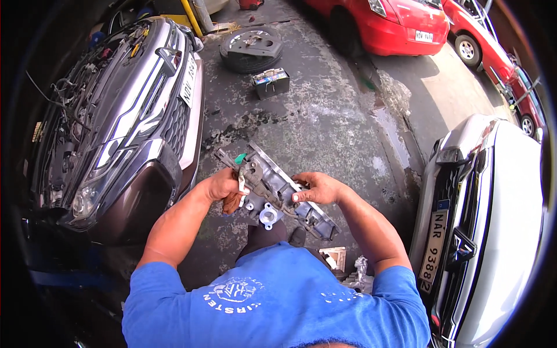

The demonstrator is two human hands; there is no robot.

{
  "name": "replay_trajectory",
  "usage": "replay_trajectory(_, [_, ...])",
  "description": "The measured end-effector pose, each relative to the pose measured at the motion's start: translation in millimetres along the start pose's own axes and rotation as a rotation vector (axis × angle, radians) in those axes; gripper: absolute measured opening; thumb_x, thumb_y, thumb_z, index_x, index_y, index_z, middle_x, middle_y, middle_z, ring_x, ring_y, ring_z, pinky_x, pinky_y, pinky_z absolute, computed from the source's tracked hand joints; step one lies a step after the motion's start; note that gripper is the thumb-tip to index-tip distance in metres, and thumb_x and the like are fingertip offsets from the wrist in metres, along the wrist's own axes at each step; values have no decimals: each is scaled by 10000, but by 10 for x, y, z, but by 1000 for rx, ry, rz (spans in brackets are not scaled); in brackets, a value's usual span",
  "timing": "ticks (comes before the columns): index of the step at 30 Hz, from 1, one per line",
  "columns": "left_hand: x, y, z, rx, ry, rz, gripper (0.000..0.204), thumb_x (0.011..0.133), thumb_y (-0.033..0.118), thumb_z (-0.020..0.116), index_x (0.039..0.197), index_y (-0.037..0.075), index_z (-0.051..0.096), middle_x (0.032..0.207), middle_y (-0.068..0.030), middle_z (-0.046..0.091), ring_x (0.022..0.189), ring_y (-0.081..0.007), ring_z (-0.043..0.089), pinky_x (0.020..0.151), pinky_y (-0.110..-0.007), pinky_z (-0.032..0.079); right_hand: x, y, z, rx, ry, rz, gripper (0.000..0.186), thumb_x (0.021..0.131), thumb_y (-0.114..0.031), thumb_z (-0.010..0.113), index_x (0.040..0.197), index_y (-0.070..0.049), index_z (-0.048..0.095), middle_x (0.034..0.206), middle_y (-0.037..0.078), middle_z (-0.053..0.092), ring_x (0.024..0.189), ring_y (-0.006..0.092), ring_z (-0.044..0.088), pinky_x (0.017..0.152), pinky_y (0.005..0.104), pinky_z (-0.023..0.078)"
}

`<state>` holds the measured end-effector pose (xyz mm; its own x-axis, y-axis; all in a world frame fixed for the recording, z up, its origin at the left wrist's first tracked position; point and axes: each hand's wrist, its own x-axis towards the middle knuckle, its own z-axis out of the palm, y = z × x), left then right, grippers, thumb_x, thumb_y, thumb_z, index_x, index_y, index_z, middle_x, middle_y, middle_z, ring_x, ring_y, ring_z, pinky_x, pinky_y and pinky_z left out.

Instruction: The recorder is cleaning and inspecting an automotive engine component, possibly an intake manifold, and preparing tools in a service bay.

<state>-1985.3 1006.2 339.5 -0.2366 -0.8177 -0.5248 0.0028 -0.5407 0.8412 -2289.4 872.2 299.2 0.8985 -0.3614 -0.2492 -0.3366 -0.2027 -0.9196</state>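
Observation:
I hold a long grey cast-metal engine cover (278, 191) at waist height, tilted from upper left to lower right. My left hand (223, 185) grips its left end together with a brown rag (233, 203) and a tool with a green tip (239, 158). My right hand (316, 188) grasps the cover's upper edge near the middle, fingers curled over it. A round opening shows on the cover's lower side.
A grey car with its hood open (116, 116) stands at the left, a silver car (487, 220) at the right, red cars (400, 23) at the back. A tyre (250, 49) and a small box (271, 82) lie on the wet concrete ahead. Metal parts (354, 272) sit by my feet.

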Motion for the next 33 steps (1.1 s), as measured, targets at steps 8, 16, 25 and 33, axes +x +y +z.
replay_trajectory(8, [1076,1071,-807,-231,-180,105,154,760,47,626,648,-51,586,448,-183,540,306,-308,527,316,-410,429,1391,134,-1265,97,-89,44,640,831,-417,755,1205,71,580,1037,156,678,962,212,632,860,342,500])
replay_trajectory(16, [2969,2210,-2138,-358,-123,119,263,766,189,749,939,42,617,780,-78,667,603,-174,646,548,-327,539,2580,208,-3054,172,90,0,501,886,-367,685,1139,53,582,1033,95,652,941,154,566,853,322,466])
replay_trajectory(25, [4873,2680,-2843,-466,498,672,187,859,173,633,1006,60,612,928,-42,647,852,-167,633,783,-340,507,3810,658,-4956,1002,242,174,310,969,-304,546,1078,-17,583,927,122,680,742,211,674,666,397,588])
replay_trajectory(33, [6226,3491,-2055,-263,590,939,361,948,212,555,1246,11,578,1183,-62,634,1083,-176,588,967,-335,441,5056,1388,-6846,1074,414,247,344,967,-397,436,988,-78,564,755,83,611,596,205,573,547,375,455])
